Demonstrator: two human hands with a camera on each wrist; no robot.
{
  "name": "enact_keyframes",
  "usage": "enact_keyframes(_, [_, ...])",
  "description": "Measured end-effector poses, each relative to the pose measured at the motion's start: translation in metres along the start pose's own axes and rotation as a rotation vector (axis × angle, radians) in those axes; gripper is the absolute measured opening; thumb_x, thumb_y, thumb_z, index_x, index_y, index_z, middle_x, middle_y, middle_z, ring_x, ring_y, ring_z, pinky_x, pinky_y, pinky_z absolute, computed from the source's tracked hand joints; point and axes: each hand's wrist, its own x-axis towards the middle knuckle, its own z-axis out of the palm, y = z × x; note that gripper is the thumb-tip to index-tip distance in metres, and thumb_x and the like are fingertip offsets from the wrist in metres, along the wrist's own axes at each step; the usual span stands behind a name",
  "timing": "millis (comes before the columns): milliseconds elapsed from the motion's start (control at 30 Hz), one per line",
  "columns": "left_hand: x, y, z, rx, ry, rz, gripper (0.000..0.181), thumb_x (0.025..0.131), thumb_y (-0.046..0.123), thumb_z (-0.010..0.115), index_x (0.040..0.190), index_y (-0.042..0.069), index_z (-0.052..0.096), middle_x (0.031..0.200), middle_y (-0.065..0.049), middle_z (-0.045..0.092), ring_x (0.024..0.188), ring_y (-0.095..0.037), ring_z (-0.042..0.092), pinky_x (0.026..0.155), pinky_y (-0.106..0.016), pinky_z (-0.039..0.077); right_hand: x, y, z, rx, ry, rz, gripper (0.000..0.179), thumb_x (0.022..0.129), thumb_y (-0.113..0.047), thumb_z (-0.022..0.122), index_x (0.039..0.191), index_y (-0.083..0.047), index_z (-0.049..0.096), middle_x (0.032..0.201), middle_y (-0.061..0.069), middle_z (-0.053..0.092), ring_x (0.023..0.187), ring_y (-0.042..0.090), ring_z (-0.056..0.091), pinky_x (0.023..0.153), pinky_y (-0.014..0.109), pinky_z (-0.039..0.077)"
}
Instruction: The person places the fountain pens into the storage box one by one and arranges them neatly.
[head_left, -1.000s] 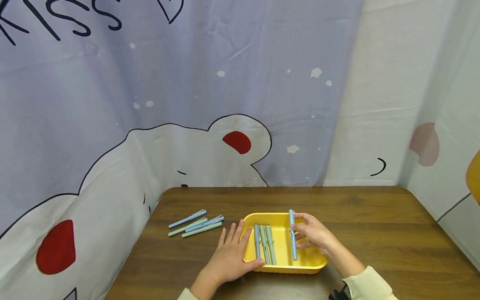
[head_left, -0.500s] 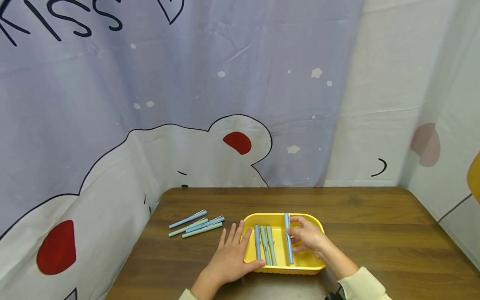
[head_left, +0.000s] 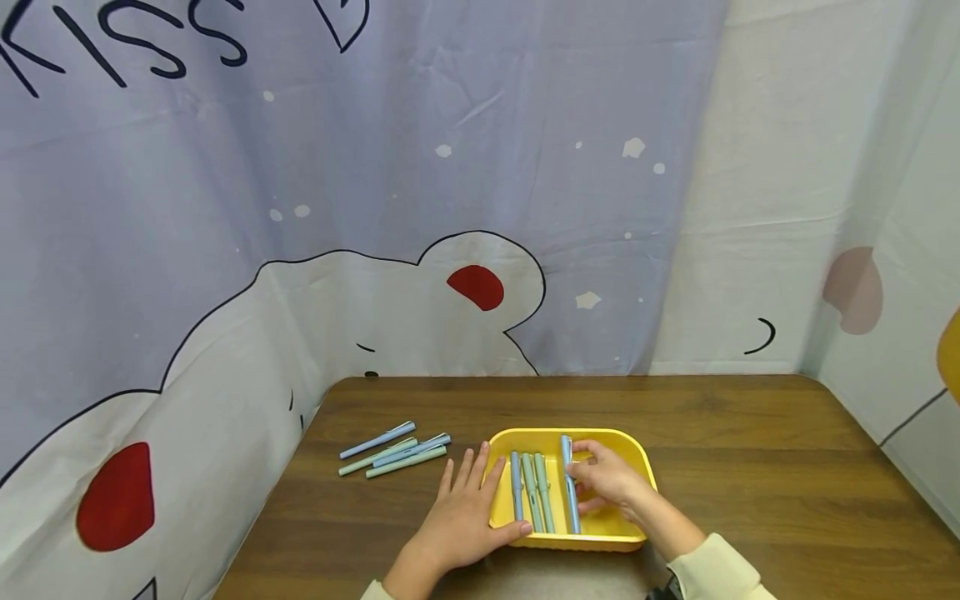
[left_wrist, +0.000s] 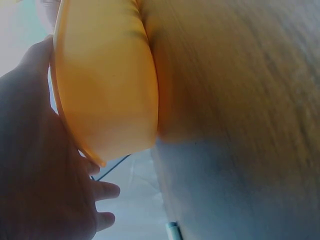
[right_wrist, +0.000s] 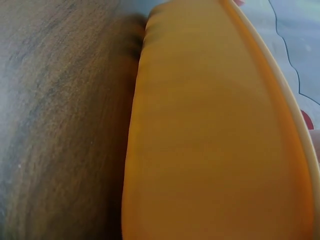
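Observation:
A yellow plastic tray sits on the table. Inside, toward its left, a blue pen and two green pens, one in the middle and another on the right, lie side by side. My right hand pinches another blue pen inside the tray, to the right of that row, roughly parallel to it. My left hand rests over the tray's left rim with fingers straight and spread, its thumb along the front edge. The left wrist view shows that hand against the tray's outer wall.
Two blue and two green pens lie loosely piled left of the tray, among them a blue pen and a green pen. The brown wooden table ends at a printed curtain behind.
My right hand has carried the blue pen leftward and down in the tray, closer to the row of pens. The left hand stays in place.

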Motion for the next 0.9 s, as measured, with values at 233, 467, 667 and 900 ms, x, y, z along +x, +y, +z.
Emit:
enact_keyframes(233, [0.0,0.0,0.001,-0.008,0.0,0.001,0.099,0.089,0.079,0.048,0.16,0.013,0.031,0.169,-0.014,0.013,0.153,-0.042,0.017,0.12,-0.065,0.012,0.003,0.0,0.003,-0.024,-0.005,0.021,0.041,0.099,-0.007,0.057,0.137,0.003,0.045,0.091,0.015,0.062,0.075,0.025,0.064,0.058,0.039,0.06])
enact_keyframes(467, [0.0,0.001,-0.002,-0.005,-0.009,-0.007,0.099,0.089,0.079,0.048,0.16,0.013,0.031,0.169,-0.014,0.013,0.153,-0.041,0.017,0.12,-0.064,0.012,0.006,0.001,0.006,-0.069,-0.009,0.024,0.039,0.099,-0.005,0.056,0.136,0.005,0.045,0.091,0.019,0.064,0.074,0.026,0.065,0.056,0.038,0.06])
enact_keyframes(667, [0.001,0.002,-0.002,-0.012,-0.009,-0.008,0.099,0.089,0.079,0.048,0.16,0.013,0.031,0.169,-0.015,0.014,0.153,-0.042,0.018,0.12,-0.064,0.012,0.006,0.002,0.01,-0.087,-0.016,0.024,0.039,0.098,-0.003,0.057,0.134,0.006,0.046,0.086,0.019,0.065,0.069,0.025,0.065,0.053,0.035,0.059])
enact_keyframes(900, [0.001,0.002,-0.002,-0.016,-0.007,-0.008,0.099,0.089,0.079,0.049,0.16,0.013,0.031,0.169,-0.014,0.013,0.153,-0.042,0.018,0.12,-0.064,0.012,0.009,0.006,0.014,-0.126,0.013,0.045,0.032,0.097,0.0,0.058,0.128,0.006,0.048,0.08,0.016,0.062,0.061,0.022,0.062,0.05,0.035,0.058])
